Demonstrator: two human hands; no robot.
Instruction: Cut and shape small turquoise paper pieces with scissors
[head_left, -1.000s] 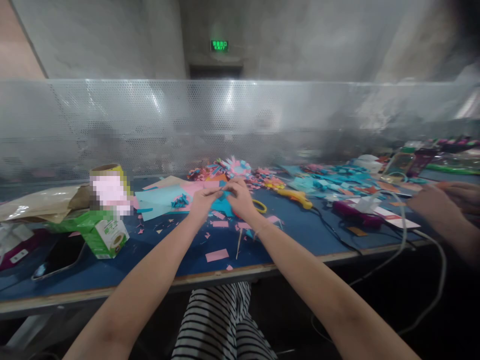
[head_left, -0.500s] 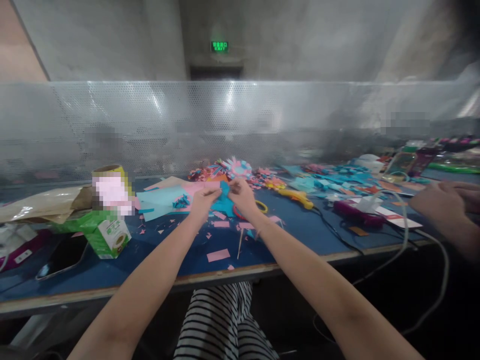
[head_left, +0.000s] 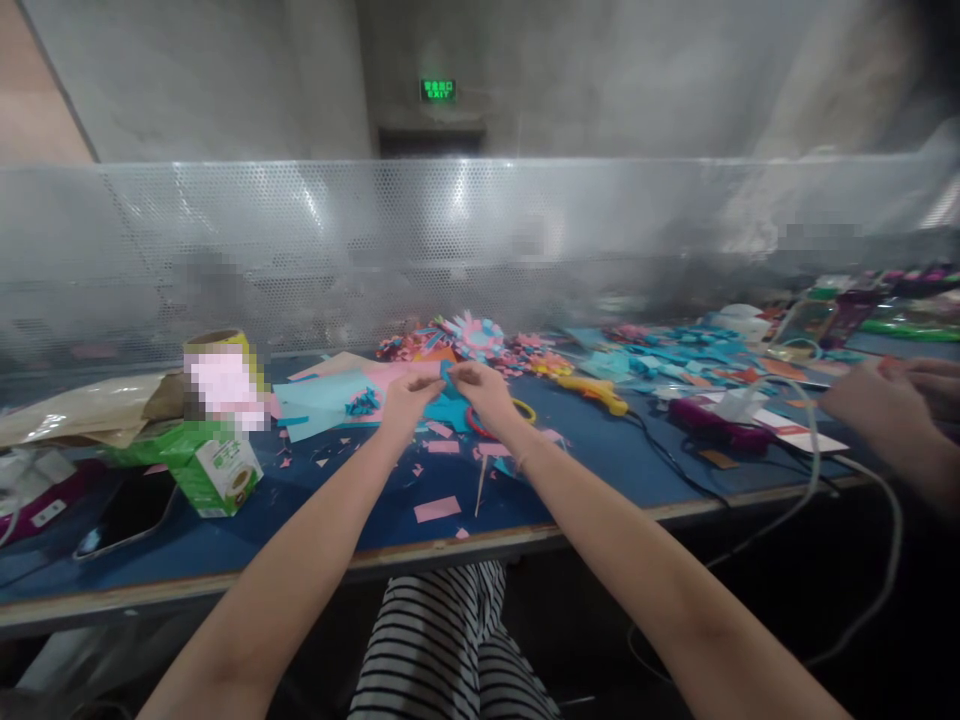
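Observation:
Over the middle of the blue table, my left hand (head_left: 409,402) and my right hand (head_left: 484,398) almost meet. The fingertips of both are pinched on a small piece of blue paper (head_left: 446,372), which they partly hide. More blue paper (head_left: 448,410) lies just below them. Under my right wrist are a red ring (head_left: 480,428) and a yellow ring (head_left: 527,410), partly covered. A small pile of curled blue paper pieces (head_left: 363,402) rests on a light blue sheet (head_left: 315,398) left of my left hand. Pink paper strips (head_left: 436,509) and a thin stick (head_left: 480,485) lie nearer the front edge.
A yellow glue gun (head_left: 596,392) with a black cord lies to the right, near a purple power strip (head_left: 716,425). Paper flowers (head_left: 476,338) are heaped behind. A green box (head_left: 217,465) and a phone (head_left: 127,510) stand left. Another person's hands (head_left: 881,400) work at far right.
My fingers have closed in around the blue paper, so less of it shows. My right hand has shifted slightly left. The other person's hands at the right have moved a little.

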